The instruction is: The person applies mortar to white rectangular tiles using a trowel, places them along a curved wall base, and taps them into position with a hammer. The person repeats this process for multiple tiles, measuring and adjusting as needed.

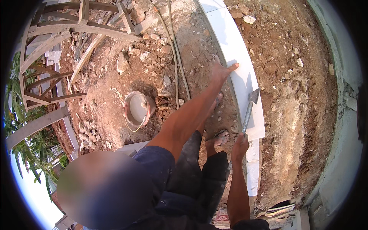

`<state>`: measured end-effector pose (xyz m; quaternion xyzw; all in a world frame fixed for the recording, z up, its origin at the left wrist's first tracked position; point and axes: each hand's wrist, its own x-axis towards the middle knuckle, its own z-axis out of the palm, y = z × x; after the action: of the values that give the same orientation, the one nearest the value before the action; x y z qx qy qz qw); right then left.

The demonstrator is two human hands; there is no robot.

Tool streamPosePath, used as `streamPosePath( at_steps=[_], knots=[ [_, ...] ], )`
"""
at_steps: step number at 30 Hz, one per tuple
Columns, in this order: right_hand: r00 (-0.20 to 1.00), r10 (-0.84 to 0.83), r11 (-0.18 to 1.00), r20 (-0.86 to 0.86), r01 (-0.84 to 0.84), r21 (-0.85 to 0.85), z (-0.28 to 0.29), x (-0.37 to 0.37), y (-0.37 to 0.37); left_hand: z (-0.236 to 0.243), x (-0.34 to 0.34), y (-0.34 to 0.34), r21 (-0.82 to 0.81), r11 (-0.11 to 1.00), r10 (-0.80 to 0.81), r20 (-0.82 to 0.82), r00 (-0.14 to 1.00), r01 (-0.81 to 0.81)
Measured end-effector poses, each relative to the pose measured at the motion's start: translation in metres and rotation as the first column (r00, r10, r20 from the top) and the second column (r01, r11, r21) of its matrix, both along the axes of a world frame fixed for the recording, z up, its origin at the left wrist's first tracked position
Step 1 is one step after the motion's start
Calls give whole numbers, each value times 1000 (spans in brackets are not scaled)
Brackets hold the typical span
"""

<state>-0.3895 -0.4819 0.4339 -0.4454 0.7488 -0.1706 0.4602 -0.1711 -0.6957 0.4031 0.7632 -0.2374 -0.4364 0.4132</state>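
Observation:
My left hand point(222, 73) reaches out to the left edge of a row of white blocks point(239, 46). Its thumb stands apart over the top face, and the other fingers are partly hidden; I cannot tell how firmly it touches. Nearer my body, my right hand point(239, 147) is closed round the grey handle of a tool with a flared, blade-like head point(253, 95). That head lies over the white top face, and its exact kind is unclear. The block row curves from the far end toward me, with smaller white pieces point(252, 172) at the near end.
A bucket point(128, 111) with grey contents stands on the rubble at left. Two long thin poles point(177, 53) lie between it and the blocks. Wooden framing point(57, 30) rises at far left. Rough soil point(291, 126) lies right of the blocks, bounded by a pale wall point(337, 165).

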Motion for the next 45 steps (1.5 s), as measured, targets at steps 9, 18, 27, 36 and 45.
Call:
streamPosePath(
  at_steps=[9,18,27,36,45],
  knots=[
    [952,291,929,-91,-304,-210,46,-34,-88,-20,-11,-26,-196,959,133,-321,938,-203],
    [746,563,773,-357,-628,-92,56,34,-268,-23,-9,-30,-132,964,184,-290,939,-229],
    [763,536,813,-361,-582,-25,22,27,-287,-19,-10,-32,-88,966,212,-265,941,-243],
    [744,582,779,-329,-625,-36,15,13,-282,-14,-9,-31,-59,975,191,-262,946,-214],
    [800,526,811,-289,-574,-113,33,-48,-230,-13,-15,-37,-42,981,168,-287,943,-188]
  ],
)
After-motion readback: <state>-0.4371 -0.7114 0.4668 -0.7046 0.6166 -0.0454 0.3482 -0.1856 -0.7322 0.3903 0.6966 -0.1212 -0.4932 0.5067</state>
